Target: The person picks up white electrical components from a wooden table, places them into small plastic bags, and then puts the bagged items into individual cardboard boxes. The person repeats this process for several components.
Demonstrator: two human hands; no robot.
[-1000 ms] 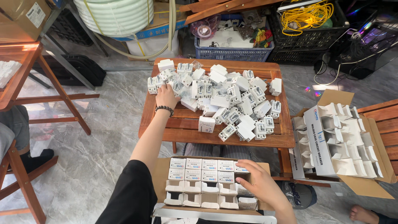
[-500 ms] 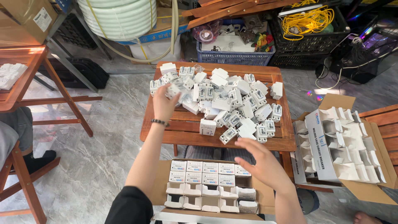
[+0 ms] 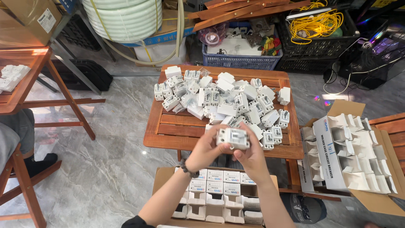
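Observation:
Both my hands are raised over the near edge of a small wooden slatted table [image 3: 168, 131]. My left hand [image 3: 205, 148] and my right hand [image 3: 249, 155] together hold one white boxy electrical part [image 3: 233, 138] between the fingertips. Behind it a heap of several like white parts [image 3: 223, 99] covers the table top. Below my forearms stands an open cardboard box [image 3: 162, 177] filled with rows of small white cartons [image 3: 213, 192]. A dark band sits on my left wrist.
At right, an open cardboard box [image 3: 382, 198] holds empty white cartons [image 3: 354, 156]. A blue crate [image 3: 240, 61], a black crate with yellow cable [image 3: 314, 23] and a white hose coil [image 3: 124, 17] stand behind. A wooden bench [image 3: 29, 71] and someone's leg [image 3: 14, 131] are at left.
My left hand came back from the heap with a white part. My right hand rose from the carton box, and both hands now hold the part together.

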